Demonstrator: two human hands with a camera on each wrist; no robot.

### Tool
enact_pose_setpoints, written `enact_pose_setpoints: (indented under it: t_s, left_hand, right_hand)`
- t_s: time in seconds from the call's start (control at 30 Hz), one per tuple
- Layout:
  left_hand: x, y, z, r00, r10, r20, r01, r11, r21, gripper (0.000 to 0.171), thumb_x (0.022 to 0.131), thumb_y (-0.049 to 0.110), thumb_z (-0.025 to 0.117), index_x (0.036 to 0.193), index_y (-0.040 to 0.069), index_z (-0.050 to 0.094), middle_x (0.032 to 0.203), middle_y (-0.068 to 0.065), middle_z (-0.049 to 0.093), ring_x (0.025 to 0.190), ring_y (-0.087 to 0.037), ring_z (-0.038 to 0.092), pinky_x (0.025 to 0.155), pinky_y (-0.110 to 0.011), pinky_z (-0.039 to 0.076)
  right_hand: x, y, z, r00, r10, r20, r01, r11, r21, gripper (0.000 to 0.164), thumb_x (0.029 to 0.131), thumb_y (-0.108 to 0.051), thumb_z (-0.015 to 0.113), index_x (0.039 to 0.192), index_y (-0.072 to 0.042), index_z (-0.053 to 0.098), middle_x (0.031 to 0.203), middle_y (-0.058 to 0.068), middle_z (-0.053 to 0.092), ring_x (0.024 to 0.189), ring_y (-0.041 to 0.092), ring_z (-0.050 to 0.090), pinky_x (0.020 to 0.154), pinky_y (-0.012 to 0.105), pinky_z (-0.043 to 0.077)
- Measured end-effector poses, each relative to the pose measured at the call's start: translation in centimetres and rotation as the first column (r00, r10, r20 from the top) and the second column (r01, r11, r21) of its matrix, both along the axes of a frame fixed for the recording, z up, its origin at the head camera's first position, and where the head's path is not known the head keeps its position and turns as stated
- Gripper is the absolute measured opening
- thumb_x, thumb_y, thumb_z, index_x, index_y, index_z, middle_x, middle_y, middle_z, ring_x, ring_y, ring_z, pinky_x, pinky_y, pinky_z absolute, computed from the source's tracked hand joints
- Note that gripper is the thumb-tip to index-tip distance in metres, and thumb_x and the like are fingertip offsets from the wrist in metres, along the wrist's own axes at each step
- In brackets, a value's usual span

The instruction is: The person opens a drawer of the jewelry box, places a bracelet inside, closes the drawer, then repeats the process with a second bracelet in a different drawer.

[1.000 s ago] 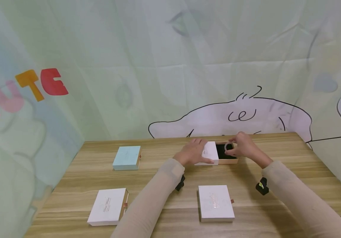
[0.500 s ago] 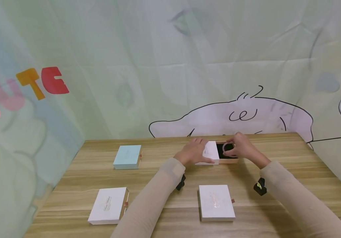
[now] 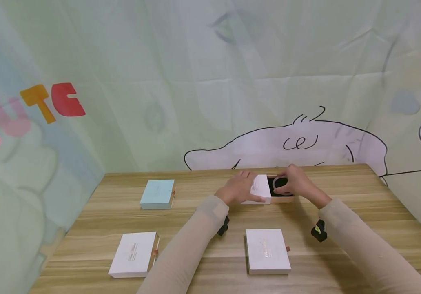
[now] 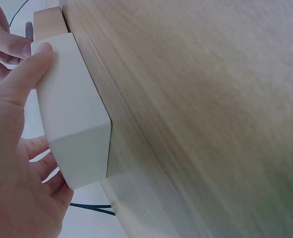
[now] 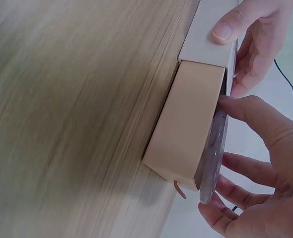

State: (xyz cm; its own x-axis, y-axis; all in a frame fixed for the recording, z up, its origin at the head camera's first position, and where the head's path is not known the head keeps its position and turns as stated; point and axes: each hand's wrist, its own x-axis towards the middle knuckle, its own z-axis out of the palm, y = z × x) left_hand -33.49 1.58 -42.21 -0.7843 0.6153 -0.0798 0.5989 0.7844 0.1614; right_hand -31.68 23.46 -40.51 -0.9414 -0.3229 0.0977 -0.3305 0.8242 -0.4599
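Observation:
At the back of the table lies a white jewelry box (image 3: 260, 186), its copper-colored drawer (image 5: 186, 114) pulled out to the right with a black lining inside. My left hand (image 3: 237, 188) grips the box's white sleeve, thumb on the near side and fingers around the far side. With thumb and fingers, my right hand (image 3: 299, 182) pinches a pale, translucent bangle (image 5: 215, 148). The bangle is low over the drawer opening, slightly tilted in the right wrist view. Part of it is hidden by the hand in the head view, so I cannot tell whether it touches the lining.
On the wooden table (image 3: 196, 216) are a light blue box (image 3: 158, 192) at the back left, a white box (image 3: 133, 254) at the front left and another white box (image 3: 267, 250) at the front middle. A printed curtain (image 3: 210, 81) hangs behind the table.
My right hand has moved slightly left and lowered the bangle, which has turned from upright toward flat over the drawer. My left hand stays in place on the box.

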Motion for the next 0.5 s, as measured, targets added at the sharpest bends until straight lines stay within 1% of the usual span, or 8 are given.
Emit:
enact_pose_setpoints:
  t_s: [0.2,0.27,0.5]
  left_hand:
    - [-0.02,0.02,-0.11,1.000,0.001,-0.006,-0.001,1.000,-0.004,0.098,0.084,0.068,0.064,0.156,0.011,0.030,0.155,-0.009,0.037,0.142,-0.024,0.033,0.114,-0.036,0.029]
    - [-0.03,0.02,-0.12,1.000,0.000,-0.008,0.000,1.000,-0.006,0.098,0.084,0.068,0.064,0.156,0.010,0.030,0.155,-0.009,0.038,0.142,-0.024,0.033,0.114,-0.035,0.029]
    - [-0.04,0.05,-0.06,1.000,-0.002,-0.013,0.001,1.000,-0.006,0.097,0.084,0.069,0.064,0.155,0.011,0.031,0.154,-0.008,0.039,0.141,-0.024,0.034,0.114,-0.035,0.029]
  right_hand:
    - [-0.19,-0.11,-0.22,1.000,-0.008,0.013,0.008,1.000,-0.003,0.044,0.074,-0.018,0.088,0.103,0.010,0.072,0.089,0.014,0.060,0.083,0.026,0.050,0.068,0.036,0.046]
    - [-0.25,-0.10,-0.26,1.000,0.004,0.005,-0.004,1.000,-0.001,0.044,0.073,-0.018,0.089,0.102,0.010,0.072,0.087,0.015,0.061,0.082,0.027,0.050,0.067,0.036,0.046]
    - [-0.40,-0.21,-0.41,1.000,0.018,0.006,-0.018,1.000,-0.011,0.043,0.073,-0.016,0.089,0.103,0.010,0.072,0.092,0.017,0.063,0.086,0.029,0.052,0.070,0.039,0.048]
